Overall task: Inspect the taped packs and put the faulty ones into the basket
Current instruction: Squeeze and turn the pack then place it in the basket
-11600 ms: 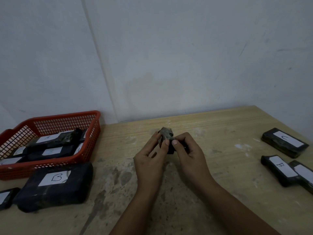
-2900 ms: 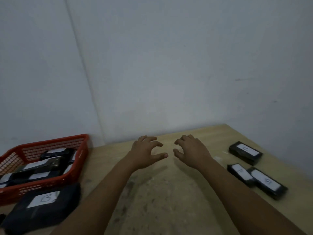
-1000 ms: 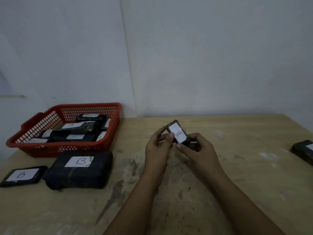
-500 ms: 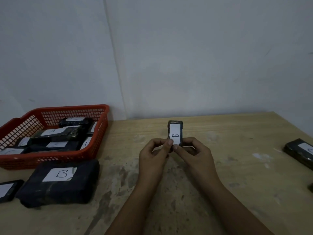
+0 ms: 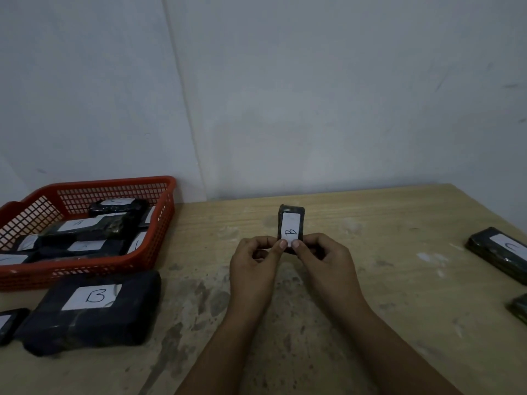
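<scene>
A small black taped pack point(image 5: 291, 223) with a white label marked B stands upright above the middle of the table. My left hand point(image 5: 253, 269) and my right hand point(image 5: 328, 266) pinch its lower end from either side, thumbs on the label. The red mesh basket point(image 5: 159, 223) sits at the far left and holds several black labelled packs point(image 5: 85, 232). A large black pack marked B point(image 5: 88, 309) lies in front of the basket.
The wooden table point(image 5: 370, 309) meets a grey wall behind. A black pack marked C point(image 5: 502, 252) lies at the right edge, another dark pack point(image 5: 520, 307) below it. A small labelled pack point(image 5: 8, 323) lies at the far left edge.
The pack has been turned from a tilt to standing upright with its label facing me. Over the last half second both hands have held it nearly still.
</scene>
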Demonstrator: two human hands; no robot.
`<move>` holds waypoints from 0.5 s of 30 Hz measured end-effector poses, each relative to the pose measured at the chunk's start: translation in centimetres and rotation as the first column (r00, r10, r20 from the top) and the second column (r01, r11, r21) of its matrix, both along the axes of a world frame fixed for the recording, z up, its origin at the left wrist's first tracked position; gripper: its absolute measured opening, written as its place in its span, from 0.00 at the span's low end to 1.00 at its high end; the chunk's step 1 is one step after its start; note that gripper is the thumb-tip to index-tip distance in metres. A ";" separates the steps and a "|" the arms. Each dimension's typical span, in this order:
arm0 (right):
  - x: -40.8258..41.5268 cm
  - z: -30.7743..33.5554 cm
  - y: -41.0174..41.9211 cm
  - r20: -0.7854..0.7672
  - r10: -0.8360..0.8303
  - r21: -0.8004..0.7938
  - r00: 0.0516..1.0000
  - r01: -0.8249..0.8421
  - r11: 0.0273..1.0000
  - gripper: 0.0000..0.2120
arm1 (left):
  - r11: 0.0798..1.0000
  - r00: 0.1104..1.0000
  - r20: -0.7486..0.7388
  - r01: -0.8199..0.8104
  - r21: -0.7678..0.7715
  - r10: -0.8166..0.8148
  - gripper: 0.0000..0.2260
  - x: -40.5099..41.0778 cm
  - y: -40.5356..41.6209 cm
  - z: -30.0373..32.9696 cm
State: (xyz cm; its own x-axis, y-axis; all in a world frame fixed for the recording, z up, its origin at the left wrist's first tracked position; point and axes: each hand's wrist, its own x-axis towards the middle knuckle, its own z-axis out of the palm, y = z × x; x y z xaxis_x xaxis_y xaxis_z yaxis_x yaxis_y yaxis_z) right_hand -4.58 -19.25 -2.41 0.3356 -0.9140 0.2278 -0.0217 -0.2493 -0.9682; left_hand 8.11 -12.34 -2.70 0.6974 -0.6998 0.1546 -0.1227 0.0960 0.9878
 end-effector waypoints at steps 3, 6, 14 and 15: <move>-0.1 0.0 -0.1 0.023 -0.056 -0.003 0.998 0.056 0.998 0.04 | 1.000 0.999 -0.030 0.017 -0.005 -0.018 0.04 0.0 0.1 0.0; -0.1 0.1 0.0 0.060 -0.067 0.016 0.996 0.067 0.998 0.04 | 1.000 0.999 -0.035 0.026 0.000 -0.026 0.03 -0.1 0.1 0.0; -0.1 0.1 -0.1 0.021 -0.022 -0.003 1.000 0.023 1.000 0.02 | 1.000 1.000 0.022 0.012 -0.020 -0.012 0.08 -0.5 0.4 0.6; -0.1 0.1 0.0 0.007 -0.011 -0.012 1.000 0.011 1.000 0.03 | 1.000 1.000 0.028 0.011 -0.023 -0.010 0.05 -0.5 0.4 0.6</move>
State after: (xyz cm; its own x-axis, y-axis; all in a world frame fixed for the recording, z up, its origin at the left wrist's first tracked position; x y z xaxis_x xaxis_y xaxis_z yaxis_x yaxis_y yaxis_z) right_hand -4.65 -19.24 -2.35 0.3239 -0.9150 0.2407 -0.0183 -0.2604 -0.9653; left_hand 7.65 -11.93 -2.08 0.6851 -0.7031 0.1904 -0.1490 0.1206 0.9814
